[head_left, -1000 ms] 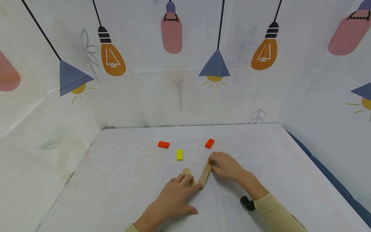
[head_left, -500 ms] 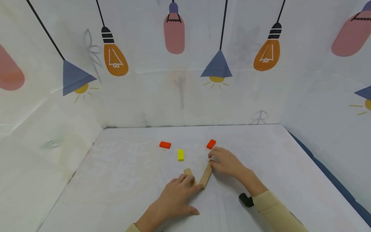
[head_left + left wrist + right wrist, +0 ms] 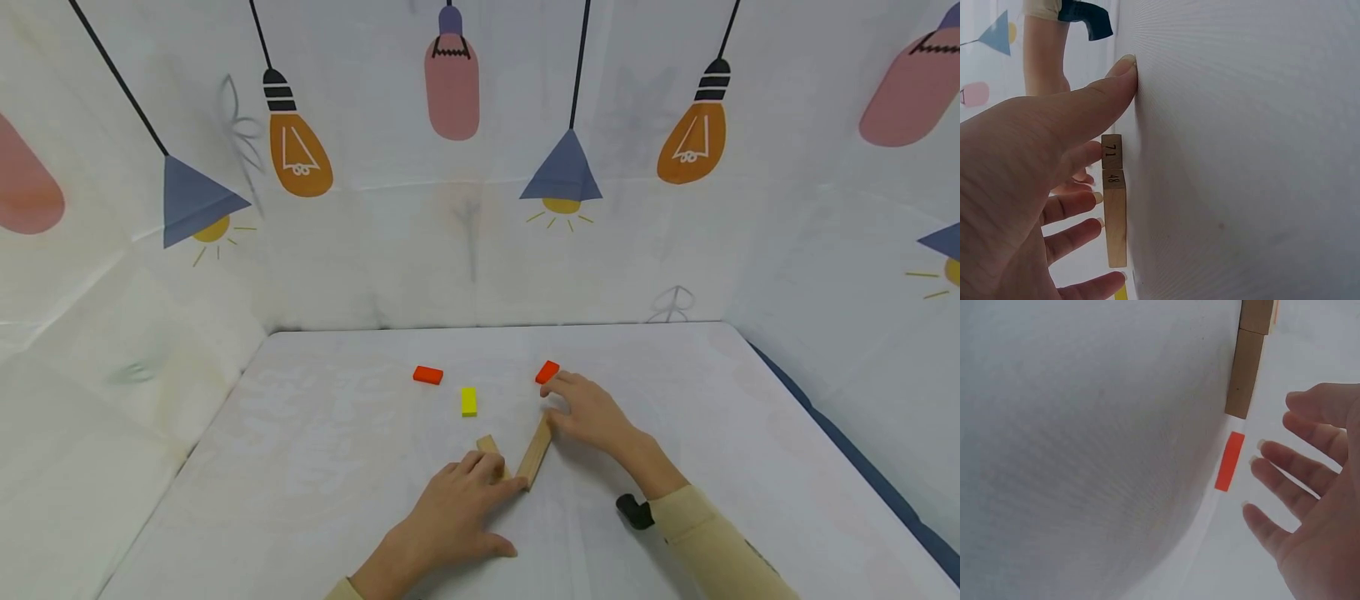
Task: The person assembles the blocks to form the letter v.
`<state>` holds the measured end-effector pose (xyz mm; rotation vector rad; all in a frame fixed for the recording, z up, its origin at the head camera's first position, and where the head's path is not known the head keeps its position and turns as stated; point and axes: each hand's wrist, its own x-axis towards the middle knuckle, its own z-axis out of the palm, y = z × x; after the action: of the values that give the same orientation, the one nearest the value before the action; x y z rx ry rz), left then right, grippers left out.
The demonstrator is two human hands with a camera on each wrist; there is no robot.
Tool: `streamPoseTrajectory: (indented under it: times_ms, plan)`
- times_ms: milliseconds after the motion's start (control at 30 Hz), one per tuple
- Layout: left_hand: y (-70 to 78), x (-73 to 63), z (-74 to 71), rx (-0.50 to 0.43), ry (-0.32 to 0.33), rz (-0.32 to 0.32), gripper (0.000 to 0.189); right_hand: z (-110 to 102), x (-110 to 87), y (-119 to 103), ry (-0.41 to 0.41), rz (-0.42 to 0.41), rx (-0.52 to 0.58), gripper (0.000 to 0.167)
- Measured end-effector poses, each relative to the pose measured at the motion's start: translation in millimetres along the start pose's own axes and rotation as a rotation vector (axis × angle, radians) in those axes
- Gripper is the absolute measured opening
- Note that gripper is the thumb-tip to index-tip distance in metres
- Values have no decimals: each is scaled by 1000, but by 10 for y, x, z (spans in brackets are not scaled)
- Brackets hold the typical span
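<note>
Two wooden blocks form a V on the white table: the right one [image 3: 535,454] lies fully in sight, while the left one [image 3: 487,444] is partly covered by my left hand [image 3: 453,512]. That hand's relaxed fingers touch the blocks near the point of the V, its thumb spread out. In the left wrist view the block ends read 71 [image 3: 1111,152] and 48 [image 3: 1114,180]. My right hand [image 3: 588,417] hovers over the right block's far end, fingers apart and holding nothing. Its fingertips are close to a red block [image 3: 546,372], which the right wrist view shows apart from the fingers.
Another red block [image 3: 428,375] and a yellow block [image 3: 468,402] lie farther back on the table [image 3: 300,467]. A black device [image 3: 634,512] is at the right wrist. A wall sheet [image 3: 375,250] printed with lamps rises behind the table.
My right hand has left the far end of the right wooden block and moved away from me toward the red block. The left hand stays in place.
</note>
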<state>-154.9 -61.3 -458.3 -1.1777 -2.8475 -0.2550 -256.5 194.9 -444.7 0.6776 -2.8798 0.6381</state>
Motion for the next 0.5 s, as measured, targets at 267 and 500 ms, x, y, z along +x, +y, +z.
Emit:
streamPoseTrajectory:
  times_ms: [267, 500]
  plan:
    - [8, 5, -6, 11, 32, 12, 76, -11, 71, 9, 11, 14, -13, 24]
    - [6, -3, -3, 12, 29, 10, 75, 8, 112, 31, -4, 31, -33, 25]
